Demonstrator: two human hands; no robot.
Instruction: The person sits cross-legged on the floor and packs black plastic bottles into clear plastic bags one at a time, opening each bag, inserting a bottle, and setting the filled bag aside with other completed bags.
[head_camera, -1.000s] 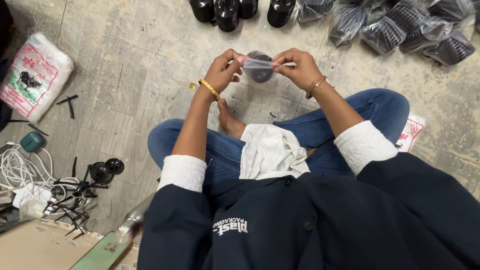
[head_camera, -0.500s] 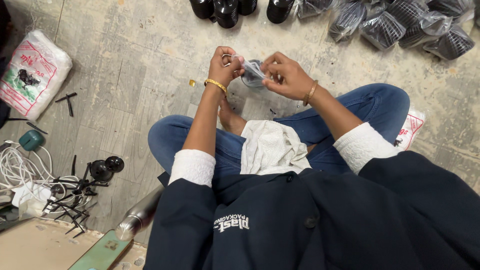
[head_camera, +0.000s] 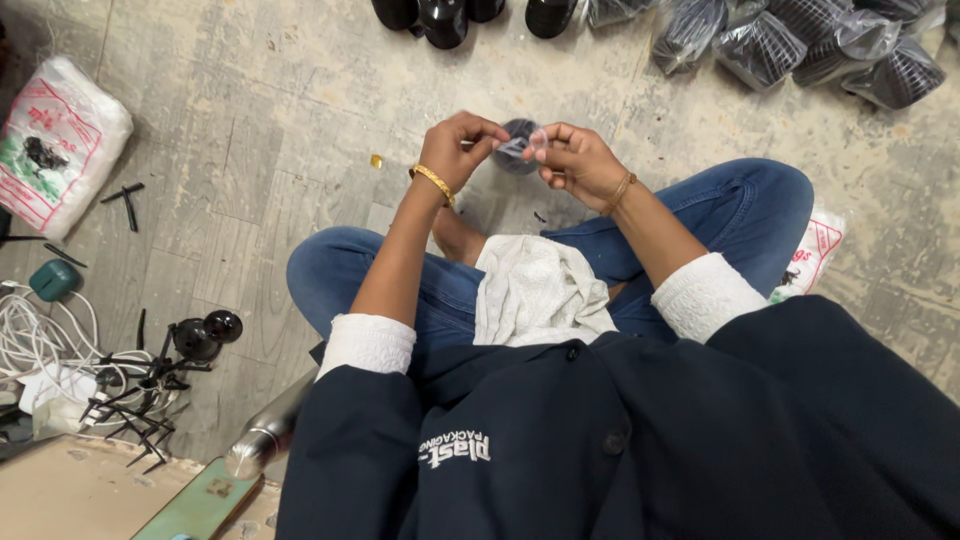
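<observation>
where both hands' fingers (head_camera: 497, 135) meet, small dark bagged piece (head_camera: 518, 152) between.

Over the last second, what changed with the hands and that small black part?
The hands, left and right, had a clear bag stretched between them with the black part inside; they closed in together and now pinch the bag tight around it. Both hands kept their hold throughout. The white cloth on the lap and the bagged parts on the floor stayed put.

I sit on the grey, worn stone floor (head_camera: 250, 150). A white plastic bag (head_camera: 60, 145), white cables (head_camera: 45, 340) and black bagged round parts (head_camera: 800, 45) lie on it.
</observation>
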